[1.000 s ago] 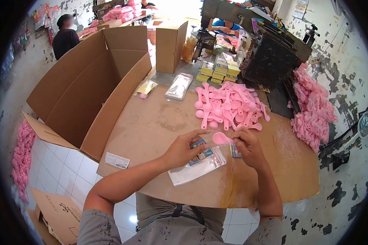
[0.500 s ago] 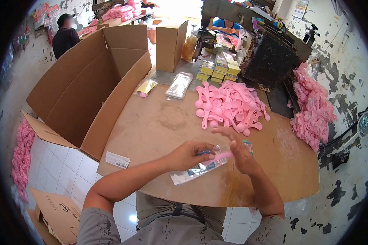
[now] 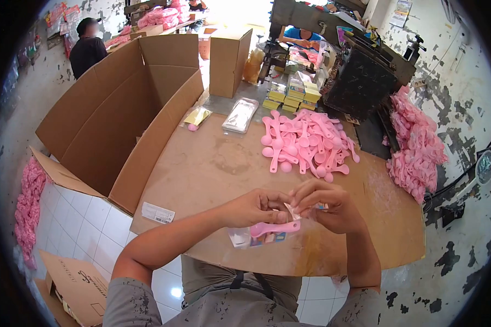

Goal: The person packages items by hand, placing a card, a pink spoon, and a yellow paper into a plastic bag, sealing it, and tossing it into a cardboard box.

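Note:
A clear plastic bag [image 3: 240, 238] with a printed card and a pink spoon [image 3: 267, 228] in it lies tilted near the table's front edge. My left hand [image 3: 259, 208] pinches the bag's upper edge from the left. At the bag's right end, my right hand [image 3: 327, 206] has its fingers closed on a folded bit of the plastic. The two hands nearly touch. Behind them is a heap of pink spoons [image 3: 305, 141]. A small piece of a printed card shows beside the right fingers.
A large open carton [image 3: 158, 136] stands at the left, a smaller box [image 3: 223, 65] behind. Clear bags [image 3: 240, 115], card stacks [image 3: 294, 92] and a black machine [image 3: 357, 71] are farther back. One person [image 3: 87, 49] is at the back left, another [image 3: 303, 35] behind the machine.
My right hand has closed from spread fingers and come to the bag's edge beside my left hand. The pink spoon now lies lower, inside the bag, with its handle to the right.

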Demonstrator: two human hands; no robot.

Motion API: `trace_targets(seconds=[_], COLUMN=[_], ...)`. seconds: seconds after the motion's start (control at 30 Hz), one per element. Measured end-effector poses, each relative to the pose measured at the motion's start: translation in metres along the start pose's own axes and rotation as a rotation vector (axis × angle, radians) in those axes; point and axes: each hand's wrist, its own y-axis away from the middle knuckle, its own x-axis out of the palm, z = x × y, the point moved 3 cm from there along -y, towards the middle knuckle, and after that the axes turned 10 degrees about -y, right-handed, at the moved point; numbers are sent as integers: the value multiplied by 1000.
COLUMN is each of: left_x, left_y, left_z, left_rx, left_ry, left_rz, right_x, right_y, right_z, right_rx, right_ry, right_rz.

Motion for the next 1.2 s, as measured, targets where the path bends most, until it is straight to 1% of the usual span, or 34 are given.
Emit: trace_targets(seconds=[0.07, 0.1, 0.13, 0.2, 0.23, 0.3, 0.33, 0.43, 0.53, 0.6, 0.73, 0.8, 0.9, 0.93, 1.2], left_x=[0, 1, 0, -3, -2, 8, 13, 20, 15, 14, 12, 10, 9, 9, 9], left_y=[1, -1, -1, 1, 3, 8, 11, 10, 10, 10, 10, 11, 10, 10, 12], left_z=[-4, -3, -4, -2, -1, -16, -23, -23, -21, -20, -21, -21, -19, -18, -11], left_rx=[45, 138, 231, 312, 354, 465, 519, 477, 372, 362, 283, 273, 286, 294, 328], left_ry=[-102, -227, -352, -375, -382, -629, -755, -841, -700, -645, -501, -502, -504, -506, -839], left_rz=[-71, -164, -258, -224, -206, -241, -256, -405, -392, -419, -421, -440, -461, -465, -531], right_x=[1, 2, 2, 1, 2, 5, 7, 10, 7, 6, 0, -1, 14, 18, 32], right_y=[-8, -11, -11, -11, -12, -15, -16, -19, -17, -17, -16, -16, -23, -23, -24], right_z=[14, 21, 27, 36, 38, 39, 39, 36, 26, 20, 5, 6, 14, 12, 0], right_rx=[-22, -32, -27, -18, 32, 132, 153, 205, 228, 222, 53, -39, -199, -202, -261], right_ry=[263, 394, 417, 459, 492, 561, 543, 499, 486, 478, 559, 636, 997, 1036, 1288], right_rz=[2, 3, -21, -67, -107, -189, -208, -229, -211, -223, -422, -543, -361, -340, -216])
